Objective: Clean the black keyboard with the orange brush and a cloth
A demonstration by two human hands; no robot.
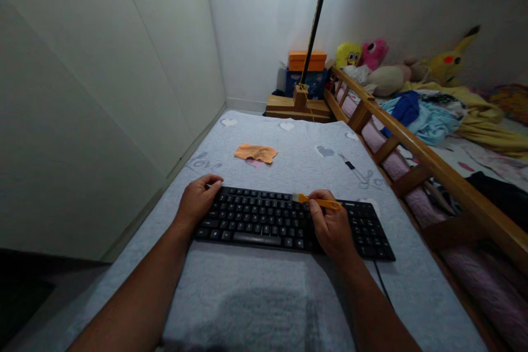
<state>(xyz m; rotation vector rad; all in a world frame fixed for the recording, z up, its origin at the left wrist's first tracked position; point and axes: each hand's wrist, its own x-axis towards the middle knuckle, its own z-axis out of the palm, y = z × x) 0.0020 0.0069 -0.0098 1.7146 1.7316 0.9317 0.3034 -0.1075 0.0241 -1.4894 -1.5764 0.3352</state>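
Observation:
A black keyboard (256, 217) lies on the pale blue cloth (239, 297), its space bar on the side nearest me. My left hand (200, 198) grips the keyboard's left end, with the thumb at the top corner and the fingers over the far edge. Held in my right hand (330, 223) is a small yellow brush (304, 198) with pale bristles. The bristles point left and are at the upper row of keys; whether they touch is hard to tell. My right hand covers part of the keys left of the number pad.
An orange cloth (256, 152) lies crumpled beyond the keyboard. To its right is a thin wire tool (352, 169) with a black collar. A wooden bed rail (412, 148) runs along the right; a white cabinet (103, 93) stands left. The keyboard's cable (383, 283) trails toward me.

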